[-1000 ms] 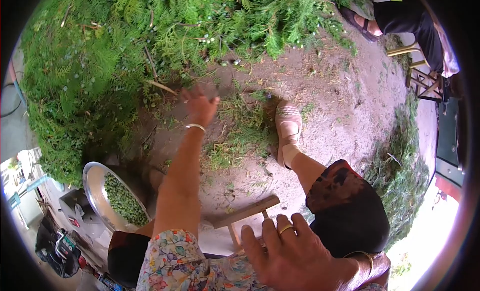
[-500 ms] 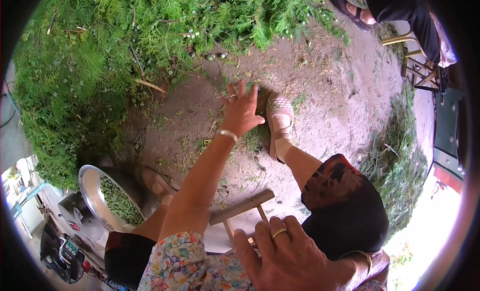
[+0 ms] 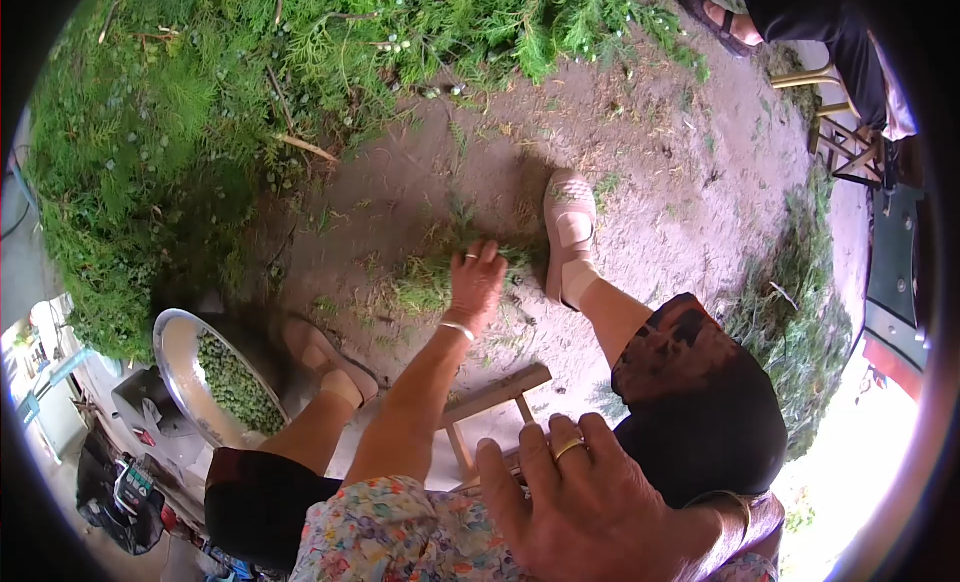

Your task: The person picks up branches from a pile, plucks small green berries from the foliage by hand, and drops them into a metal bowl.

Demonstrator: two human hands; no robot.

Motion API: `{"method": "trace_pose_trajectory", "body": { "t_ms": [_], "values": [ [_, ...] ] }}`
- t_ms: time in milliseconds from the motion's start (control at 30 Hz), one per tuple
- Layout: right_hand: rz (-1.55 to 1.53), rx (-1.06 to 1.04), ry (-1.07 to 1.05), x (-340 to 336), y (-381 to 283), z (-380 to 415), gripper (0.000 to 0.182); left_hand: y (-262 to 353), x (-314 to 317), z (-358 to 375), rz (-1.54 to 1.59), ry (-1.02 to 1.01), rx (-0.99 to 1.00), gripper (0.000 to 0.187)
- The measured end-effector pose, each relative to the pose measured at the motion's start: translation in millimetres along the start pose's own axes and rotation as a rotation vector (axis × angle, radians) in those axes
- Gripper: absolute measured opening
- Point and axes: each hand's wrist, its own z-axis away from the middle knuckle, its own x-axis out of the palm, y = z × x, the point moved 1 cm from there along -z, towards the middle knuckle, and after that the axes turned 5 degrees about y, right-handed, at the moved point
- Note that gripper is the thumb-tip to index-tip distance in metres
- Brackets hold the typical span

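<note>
My left hand (image 3: 478, 282), wearing a ring and a bracelet, reaches down to the ground between my feet. Its fingers are curled into a small heap of green cypress clippings (image 3: 425, 285); the fingertips are partly hidden. Close to the camera, my right hand (image 3: 580, 492), with a gold ring, hovers or rests over my lap, fingers extended and slightly apart, with nothing visible in it. Beneath it shows part of a wooden stool frame (image 3: 500, 395). At the left, a tilted metal basin (image 3: 180, 357) holds many small green cones (image 3: 235, 382).
A large pile of cypress branches (image 3: 180, 132) covers the upper left, with another heap (image 3: 800, 302) at right. My shoes (image 3: 572, 207) stand either side of the clippings. A seated person's foot (image 3: 725, 22) shows top right. A motorbike-like vehicle (image 3: 125, 502) is lower left.
My left hand has drawn back toward me from farther out, its spread fingers now curled onto the clippings. The clippings show in a heap by it. My right hand has barely moved.
</note>
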Motion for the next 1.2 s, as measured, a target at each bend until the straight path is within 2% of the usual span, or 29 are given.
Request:
{"method": "trace_pose_trajectory", "body": {
  "t_ms": [33,67,100,167,200,233,267,300,333,367,400,433,500,600,667,733,767,833,867,933,1000,1067,1133,1200],
  "values": [
    [-0.006,-0.001,-0.007,-3,0,-2,0.025,-7,-16,6,-0.097,-0.048,-0.056,0.025],
    [-0.012,-0.003,-0.012,-4,-1,-2,0.024,-9,-42,15,-0.103,-0.052,-0.058,0.025],
    [-0.017,-0.004,-0.009,3,-3,0,0.024,-8,-72,25,-0.113,-0.116,-0.028,0.031],
    [0.175,-0.032,0.177,22,-5,5,0.021,-21,-102,46,-0.128,-0.181,-0.002,0.038],
    [0.170,-0.035,0.179,16,-4,2,0.021,-30,-112,58,-0.003,-0.093,-0.028,0.048],
    [0.078,-0.066,0.040,7,-3,-5,0.027,-41,-121,66,0.123,-0.005,-0.053,0.059],
    [-0.014,-0.096,-0.100,2,-2,-8,0.034,-59,-120,73,0.248,0.095,-0.229,0.067],
    [-0.017,-0.096,-0.099,0,-4,-5,0.034,-80,-112,80,0.373,0.195,-0.403,0.077],
    [0.066,-0.073,-0.068,0,-7,-2,0.026,-101,-101,89,0.372,0.192,-0.404,0.077],
    [0.148,-0.050,-0.039,0,-8,1,0.018,-125,-89,101,0.324,0.296,-0.677,0.088],
    [0.147,-0.049,-0.039,0,-8,1,0.018,-137,-80,110,0.271,0.402,-0.948,0.100],
    [0.097,-0.028,0.021,-1,-7,1,0.018,-134,-73,111,0.271,0.401,-0.947,0.100],
    [0.046,-0.005,0.081,5,-6,2,0.017,-121,-55,110,0.419,0.371,-1.219,0.117],
    [0.105,-0.002,0.114,18,-5,6,0.020,-62,-68,55,0.481,0.366,-1.119,0.118],
    [-0.003,-0.123,-0.049,8,2,-2,0.033,-38,-62,27,0.384,0.206,-1.033,0.117],
    [-0.018,-0.112,-0.018,10,3,-2,0.032,-8,-63,13,0.207,0.079,-0.754,0.114],
    [-0.031,-0.103,0.016,11,4,-3,0.032,8,-65,8,0.208,0.079,-0.748,0.114],
    [0.024,-0.055,0.043,3,1,0,0.029,36,-66,12,-0.044,-0.242,-0.564,0.104],
    [0.075,-0.011,0.066,0,-1,2,0.025,37,-59,23,-0.042,-0.243,-0.560,0.104],
    [0.097,0.004,0.144,22,-5,9,0.028,29,-32,51,-0.184,-0.121,-0.354,0.090],
    [0.119,0.018,0.227,21,-5,9,0.031,15,-19,75,-0.176,-0.008,-0.254,0.066],
    [0.055,0.010,0.012,0,-2,5,0.031,-20,2,93,-0.033,0.042,-0.153,0.048],
    [0.089,-0.027,0.000,-2,-1,5,0.030,-38,-13,95,-0.070,0.013,-0.082,0.039],
    [0.191,-0.016,0.008,-9,2,8,0.030,-56,-26,92,0.098,0.134,-0.051,0.028]
  ]
}}
